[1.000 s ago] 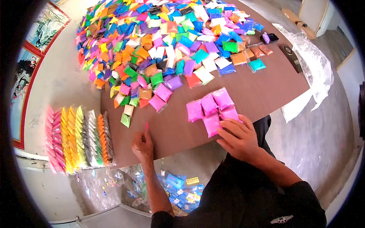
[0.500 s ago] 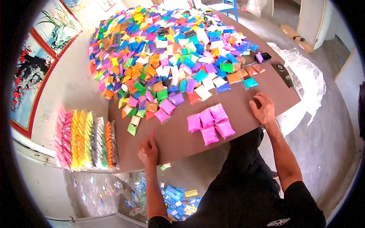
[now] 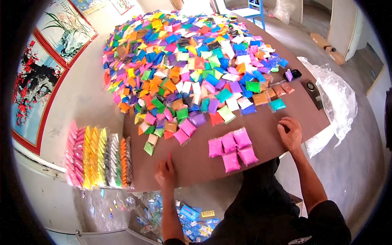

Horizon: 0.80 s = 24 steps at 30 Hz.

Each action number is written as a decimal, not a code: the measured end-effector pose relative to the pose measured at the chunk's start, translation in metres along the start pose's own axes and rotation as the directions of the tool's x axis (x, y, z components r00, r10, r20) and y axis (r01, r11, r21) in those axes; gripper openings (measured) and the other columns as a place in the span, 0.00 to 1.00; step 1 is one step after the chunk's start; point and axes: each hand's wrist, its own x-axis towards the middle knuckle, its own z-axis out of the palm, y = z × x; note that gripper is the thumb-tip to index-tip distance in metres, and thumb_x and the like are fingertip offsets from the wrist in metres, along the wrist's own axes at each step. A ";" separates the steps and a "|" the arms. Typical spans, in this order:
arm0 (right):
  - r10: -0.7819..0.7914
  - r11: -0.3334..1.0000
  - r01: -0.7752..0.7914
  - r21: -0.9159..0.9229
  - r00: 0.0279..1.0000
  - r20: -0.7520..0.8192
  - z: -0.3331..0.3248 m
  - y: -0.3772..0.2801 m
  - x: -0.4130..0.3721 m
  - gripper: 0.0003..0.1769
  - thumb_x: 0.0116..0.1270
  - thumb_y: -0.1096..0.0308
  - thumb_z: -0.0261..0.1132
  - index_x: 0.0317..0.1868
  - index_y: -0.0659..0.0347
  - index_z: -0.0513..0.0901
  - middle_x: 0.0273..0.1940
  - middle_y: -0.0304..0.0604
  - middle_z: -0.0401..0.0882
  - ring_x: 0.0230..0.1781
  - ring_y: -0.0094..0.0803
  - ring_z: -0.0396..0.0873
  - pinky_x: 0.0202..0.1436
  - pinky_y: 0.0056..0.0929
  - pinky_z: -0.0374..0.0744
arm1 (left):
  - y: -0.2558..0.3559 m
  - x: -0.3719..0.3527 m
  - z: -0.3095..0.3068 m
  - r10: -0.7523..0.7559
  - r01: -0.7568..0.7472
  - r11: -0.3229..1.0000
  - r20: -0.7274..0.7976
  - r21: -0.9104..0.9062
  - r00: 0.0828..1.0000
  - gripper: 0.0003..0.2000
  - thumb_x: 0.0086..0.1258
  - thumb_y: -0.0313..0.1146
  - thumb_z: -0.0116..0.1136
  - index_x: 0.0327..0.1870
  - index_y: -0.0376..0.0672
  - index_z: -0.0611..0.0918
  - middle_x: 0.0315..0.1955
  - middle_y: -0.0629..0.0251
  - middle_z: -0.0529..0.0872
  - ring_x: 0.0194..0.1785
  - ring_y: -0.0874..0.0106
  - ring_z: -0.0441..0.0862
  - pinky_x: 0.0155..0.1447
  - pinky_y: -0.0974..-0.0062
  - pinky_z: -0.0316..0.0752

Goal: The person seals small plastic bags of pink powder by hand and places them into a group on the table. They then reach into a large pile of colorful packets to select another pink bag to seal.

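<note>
Several pink powder packets (image 3: pixel 232 147) lie grouped on the brown table (image 3: pixel 265 122) near its front edge. My right hand (image 3: pixel 290 134) rests flat on the table to the right of them, fingers apart, holding nothing. At the front edge, left of the group, my left hand (image 3: pixel 165 173) is closed around a thin pink stick that points up. A large heap of small packets in many colours (image 3: pixel 188 61) covers the far half of the table.
Rows of bagged packets sorted by colour (image 3: pixel 100 159) lie on a ledge to the left. A black device (image 3: pixel 313 93) and clear plastic sheeting (image 3: pixel 339 102) sit at the table's right end. Blue cards (image 3: pixel 192 216) litter the floor below. Framed pictures lean at left.
My right hand left the pink packets and moved right onto bare table. The view has tilted up and back, showing more of the heap. The left hand stays at the edge.
</note>
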 end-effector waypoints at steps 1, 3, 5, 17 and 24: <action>0.066 0.996 -0.068 0.062 0.997 0.040 -0.001 -0.003 0.006 0.09 0.63 0.66 0.71 0.42 0.60 0.90 0.49 0.48 0.88 0.49 0.47 0.84 0.57 0.44 0.80 | 0.003 0.002 0.000 -0.025 0.025 1.000 0.000 -0.017 1.000 0.11 0.74 0.34 0.64 0.31 0.42 0.78 0.24 0.53 0.82 0.26 0.49 0.82 0.30 0.51 0.74; 0.139 0.985 -0.145 0.094 0.988 0.070 0.007 -0.017 0.016 0.08 0.66 0.68 0.70 0.43 0.62 0.89 0.45 0.46 0.88 0.46 0.40 0.85 0.52 0.37 0.81 | 0.011 0.005 -0.007 -0.064 0.064 0.998 0.002 -0.022 0.998 0.11 0.73 0.34 0.64 0.31 0.42 0.77 0.24 0.53 0.81 0.26 0.50 0.81 0.29 0.52 0.74; 0.103 0.887 -0.161 0.432 0.983 0.154 0.024 -0.031 0.025 0.07 0.71 0.70 0.69 0.45 0.63 0.88 0.42 0.42 0.88 0.42 0.30 0.83 0.46 0.29 0.80 | 0.021 0.012 -0.015 -0.043 0.043 0.999 0.015 -0.021 0.999 0.09 0.72 0.29 0.65 0.30 0.38 0.81 0.24 0.53 0.82 0.26 0.51 0.81 0.31 0.56 0.74; -0.254 0.595 -0.499 0.631 0.628 0.736 0.128 -0.126 0.102 0.12 0.75 0.69 0.67 0.53 0.65 0.86 0.42 0.34 0.86 0.41 0.18 0.81 0.46 0.21 0.80 | 0.096 0.085 0.009 -0.220 0.270 0.808 0.157 -0.524 0.963 0.06 0.71 0.30 0.70 0.36 0.37 0.87 0.25 0.59 0.86 0.27 0.79 0.80 0.31 0.74 0.75; -0.201 0.471 -0.608 0.639 0.632 0.749 0.153 -0.117 0.110 0.09 0.76 0.68 0.67 0.48 0.65 0.88 0.35 0.34 0.87 0.33 0.16 0.81 0.32 0.17 0.76 | 0.190 0.162 0.059 0.273 0.002 0.705 0.274 -0.709 0.922 0.05 0.70 0.29 0.69 0.40 0.38 0.87 0.29 0.60 0.86 0.29 0.69 0.83 0.33 0.72 0.76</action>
